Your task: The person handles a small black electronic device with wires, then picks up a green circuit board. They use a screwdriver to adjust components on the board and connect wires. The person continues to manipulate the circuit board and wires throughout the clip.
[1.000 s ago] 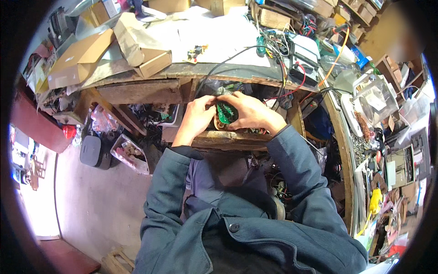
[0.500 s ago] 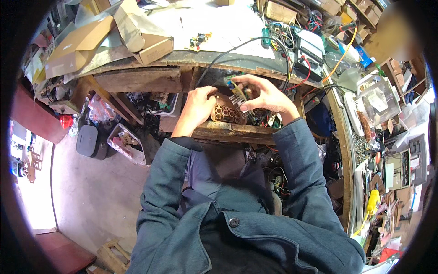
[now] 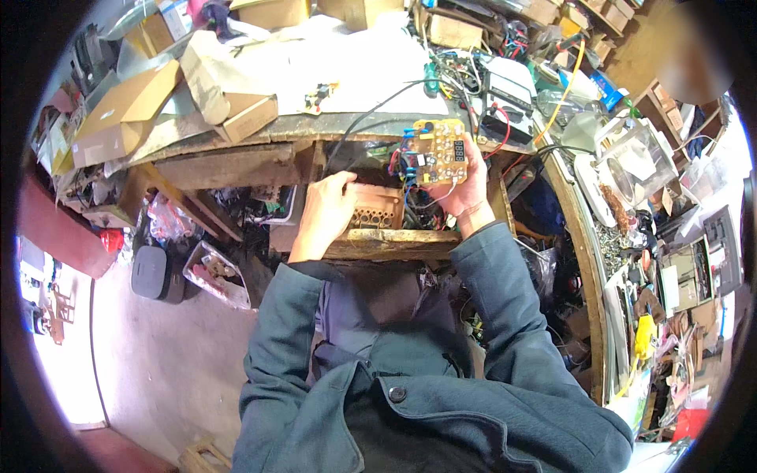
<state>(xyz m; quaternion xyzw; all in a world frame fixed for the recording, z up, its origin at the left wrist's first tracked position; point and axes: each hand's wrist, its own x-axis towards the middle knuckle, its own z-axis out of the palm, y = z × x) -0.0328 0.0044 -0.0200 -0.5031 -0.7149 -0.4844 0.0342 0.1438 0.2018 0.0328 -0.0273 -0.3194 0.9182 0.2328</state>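
A yellowish circuit board (image 3: 430, 150) with a dark digit display and round buttons is raised in my right hand (image 3: 469, 185), its face turned up toward me. Blue connectors and thin wires hang from the board's left side. My left hand (image 3: 325, 211) has its fingers curled at the left end of a brown panel (image 3: 380, 197) with a row of round holes; its fingertips are partly hidden. The panel rests in an open drawer, behind the drawer's wooden front edge (image 3: 394, 246).
Above the drawer runs a workbench (image 3: 288, 126) with cardboard boxes (image 3: 130, 106), a small circuit module (image 3: 319, 98), a green-handled screwdriver (image 3: 430, 79) and a black cable. Cluttered parts line the right-hand bench. A dark bin (image 3: 156, 272) and a white tray (image 3: 214, 276) stand on the floor at left.
My right hand has turned the circuit board from edge-on to face-up and shifted it slightly right. The brown panel has tilted, with my left hand slightly lower at its left end.
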